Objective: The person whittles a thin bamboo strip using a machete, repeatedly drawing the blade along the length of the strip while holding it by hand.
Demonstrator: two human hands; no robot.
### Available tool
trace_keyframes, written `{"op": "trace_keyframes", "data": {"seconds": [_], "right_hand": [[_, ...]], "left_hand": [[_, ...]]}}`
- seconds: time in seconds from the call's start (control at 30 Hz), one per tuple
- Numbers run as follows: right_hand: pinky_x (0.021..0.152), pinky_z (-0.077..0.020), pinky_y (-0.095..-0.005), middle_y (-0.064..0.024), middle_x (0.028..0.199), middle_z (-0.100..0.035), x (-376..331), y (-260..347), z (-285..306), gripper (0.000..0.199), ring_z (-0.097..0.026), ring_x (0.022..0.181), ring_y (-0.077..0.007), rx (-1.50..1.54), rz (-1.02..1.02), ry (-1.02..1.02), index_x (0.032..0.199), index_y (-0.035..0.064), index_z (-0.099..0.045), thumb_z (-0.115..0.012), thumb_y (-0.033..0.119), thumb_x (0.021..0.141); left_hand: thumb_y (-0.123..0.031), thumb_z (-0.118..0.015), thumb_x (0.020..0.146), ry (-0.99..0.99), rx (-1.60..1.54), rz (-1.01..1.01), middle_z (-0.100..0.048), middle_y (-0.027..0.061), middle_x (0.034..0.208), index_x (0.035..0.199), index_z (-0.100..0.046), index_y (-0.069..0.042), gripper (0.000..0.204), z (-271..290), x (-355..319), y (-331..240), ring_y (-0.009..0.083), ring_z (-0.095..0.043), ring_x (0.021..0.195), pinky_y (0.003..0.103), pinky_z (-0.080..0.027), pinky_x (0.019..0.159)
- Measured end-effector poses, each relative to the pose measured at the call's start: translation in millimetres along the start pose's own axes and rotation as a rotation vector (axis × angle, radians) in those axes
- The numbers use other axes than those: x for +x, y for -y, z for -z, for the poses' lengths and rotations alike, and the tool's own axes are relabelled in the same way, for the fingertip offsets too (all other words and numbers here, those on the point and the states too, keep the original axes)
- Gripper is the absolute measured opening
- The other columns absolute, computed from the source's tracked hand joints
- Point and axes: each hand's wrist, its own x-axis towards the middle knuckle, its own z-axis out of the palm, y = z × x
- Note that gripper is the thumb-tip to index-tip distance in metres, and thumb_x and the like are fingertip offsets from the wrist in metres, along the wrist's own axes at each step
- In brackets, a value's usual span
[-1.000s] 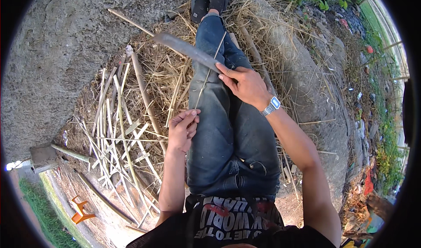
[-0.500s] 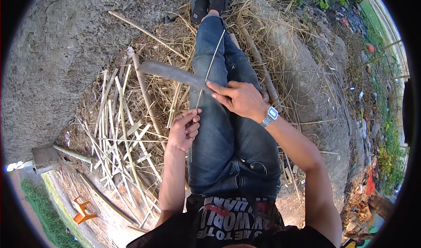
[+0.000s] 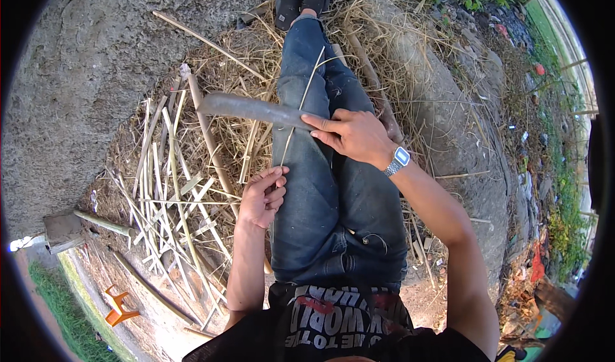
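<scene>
I sit on the ground with my legs in blue jeans (image 3: 320, 189) stretched out ahead. My right hand (image 3: 349, 135), with a wristwatch, grips the handle of a long grey blade (image 3: 250, 109) that points left across my left thigh. My left hand (image 3: 261, 199) pinches the near end of a thin pale bamboo strip (image 3: 301, 99). The strip runs up and away over my leg and passes by the blade's edge near my right hand.
A pile of split bamboo strips (image 3: 173, 195) and dry straw lies on the ground to my left. A thicker bamboo stick (image 3: 208, 138) lies among them. A hammer-like tool (image 3: 70, 227) and an orange object (image 3: 118, 304) sit at the lower left. Rocky ground and litter lie right.
My right hand has drawn the blade down along the strip toward my body and turned it more level. My left hand has stayed holding the strip's near end.
</scene>
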Motion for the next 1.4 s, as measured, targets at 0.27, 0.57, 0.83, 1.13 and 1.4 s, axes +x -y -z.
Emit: {"op": "trace_keyframes", "data": {"seconds": [0.27, 0.57, 0.83, 1.13, 1.4], "right_hand": [[0.062, -0.0506, -0.0378, -0.0197, 0.072, -0.068, 32, -95, -4, 0.039, -0.062, 0.058, -0.032, 0.231, -0.509, -0.336, 0.139, 0.0227, -0.07, -0.065, 0.041, 0.105], [0.065, -0.0524, -0.0359, -0.0182, 0.081, -0.073, 0, -27, 21, 0.04, -0.066, 0.062, -0.0272, 0.441, -0.359, -0.239, 0.139, 0.0193, -0.07, -0.071, 0.034, 0.102], [0.058, -0.0536, -0.0447, -0.0091, 0.07, -0.064, -15, 38, -10, 0.038, -0.064, 0.061, -0.033, 0.188, -0.063, 0.052, 0.138, 0.0319, -0.071, -0.069, 0.041, 0.101], [0.055, -0.0465, -0.0418, -0.0195, 0.071, -0.066, 11, 15, 7, 0.039, -0.061, 0.055, -0.0309, 0.298, -0.387, -0.097, 0.137, 0.0141, -0.071, -0.068, 0.035, 0.104], [0.059, -0.0533, -0.0456, -0.0096, 0.07, -0.063, -22, 49, 8, 0.038, -0.065, 0.063, -0.0315, 0.117, -0.093, 0.178, 0.14, 0.0334, -0.069, -0.065, 0.043, 0.103]], "left_hand": [[-0.011, -0.061, 0.105, 0.012, 0.033, -0.004, -0.063, 0.0004, 0.079, 0.113, -0.071, 0.001, 0.018, 30, -20, 9, 0.0007, -0.034, 0.046, 0.019, -0.019, 0.04], [-0.011, -0.074, 0.099, -0.225, 0.512, -0.396, -0.076, 0.0096, 0.084, 0.113, -0.075, 0.008, 0.023, -3, 1, 15, 0.0047, -0.056, 0.055, 0.02, -0.041, 0.051], [-0.006, -0.075, 0.094, -0.58, 0.962, -0.902, -0.08, 0.0138, 0.085, 0.109, -0.08, 0.002, 0.018, -34, 21, 22, 0.0144, -0.075, 0.069, 0.028, -0.057, 0.065], [-0.003, -0.076, 0.091, -0.64, 1.218, -1.012, -0.08, 0.0154, 0.085, 0.109, -0.08, 0.0, 0.019, -26, 12, 27, 0.0172, -0.077, 0.069, 0.028, -0.057, 0.062], [-0.004, -0.076, 0.088, -0.657, 1.348, -1.207, -0.075, 0.0113, 0.079, 0.105, -0.081, -0.005, 0.018, -16, 15, 33, 0.0259, -0.069, 0.059, 0.036, -0.054, 0.054]]}}
